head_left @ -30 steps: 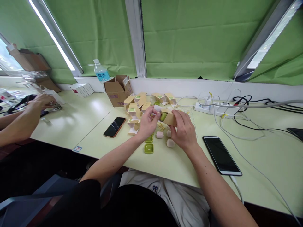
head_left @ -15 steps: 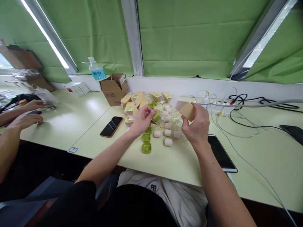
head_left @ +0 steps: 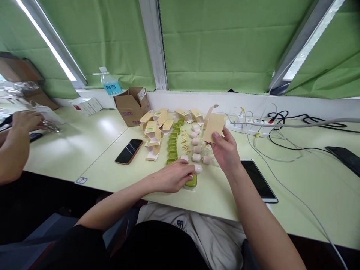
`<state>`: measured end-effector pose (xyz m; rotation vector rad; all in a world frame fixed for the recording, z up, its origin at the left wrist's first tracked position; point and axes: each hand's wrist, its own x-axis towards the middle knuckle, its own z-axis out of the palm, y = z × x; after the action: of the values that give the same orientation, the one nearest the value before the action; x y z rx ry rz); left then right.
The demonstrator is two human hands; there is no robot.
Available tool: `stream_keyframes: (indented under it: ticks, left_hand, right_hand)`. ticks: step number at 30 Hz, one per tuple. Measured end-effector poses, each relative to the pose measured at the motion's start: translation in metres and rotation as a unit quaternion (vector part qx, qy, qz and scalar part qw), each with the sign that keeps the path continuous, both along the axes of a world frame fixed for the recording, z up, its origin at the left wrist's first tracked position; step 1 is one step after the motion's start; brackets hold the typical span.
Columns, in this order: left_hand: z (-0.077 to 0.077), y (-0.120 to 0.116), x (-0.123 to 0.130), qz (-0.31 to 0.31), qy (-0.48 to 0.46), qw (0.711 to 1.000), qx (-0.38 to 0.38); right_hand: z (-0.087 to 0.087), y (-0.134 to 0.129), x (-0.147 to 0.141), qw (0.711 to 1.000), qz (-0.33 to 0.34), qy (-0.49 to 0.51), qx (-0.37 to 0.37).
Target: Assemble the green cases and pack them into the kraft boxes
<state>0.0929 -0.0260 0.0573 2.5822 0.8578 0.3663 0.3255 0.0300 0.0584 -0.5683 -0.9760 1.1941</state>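
Near the table's front edge my left hand (head_left: 176, 176) has its fingers closed on a small green-topped container (head_left: 191, 182), which rests at the table surface. My right hand (head_left: 225, 146) grips an open beige carton (head_left: 214, 127) with its flap up, above the right part of the table. Between the hands lie several white cylinders (head_left: 196, 149). Left of them runs a column of green square cups (head_left: 172, 147), with a row of yellow rings (head_left: 184, 141) alongside. Clear plastic pieces are partly hidden behind my right hand.
Opened beige cartons (head_left: 153, 129) lie behind a phone (head_left: 128, 151). A cardboard box (head_left: 132, 107) and a bottle (head_left: 110, 82) stand at the back. Right are a tablet (head_left: 258, 180), cables and a power strip (head_left: 253, 128). Another person's hand (head_left: 26, 120) is far left.
My left hand has come down toward the front edge with the green container. My right hand has moved left, turning the carton more upright. The other person's hands have shifted.
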Motion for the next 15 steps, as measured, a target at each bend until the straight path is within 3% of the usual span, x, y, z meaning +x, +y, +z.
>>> stream_keyframes:
  ticks: [4, 8, 12, 15]
  left_hand:
    - [0.001, 0.001, -0.001, -0.011, 0.026, 0.999, 0.023]
    - [0.013, 0.002, -0.002, 0.0, 0.0, 0.999, 0.032]
    - [0.021, 0.017, 0.004, 0.116, -0.196, 0.973, 0.03]
    - [0.021, 0.04, 0.016, 0.129, -0.309, 0.942, 0.005]
  right_hand:
    - [0.003, -0.002, -0.001, 0.994, 0.094, 0.043, -0.024]
    - [0.003, -0.003, 0.0, 0.988, 0.137, 0.064, -0.035]
    - [0.002, -0.005, -0.002, 0.986, 0.149, 0.059, -0.038]
    - [0.001, -0.006, -0.007, 0.986, 0.156, 0.053, -0.029]
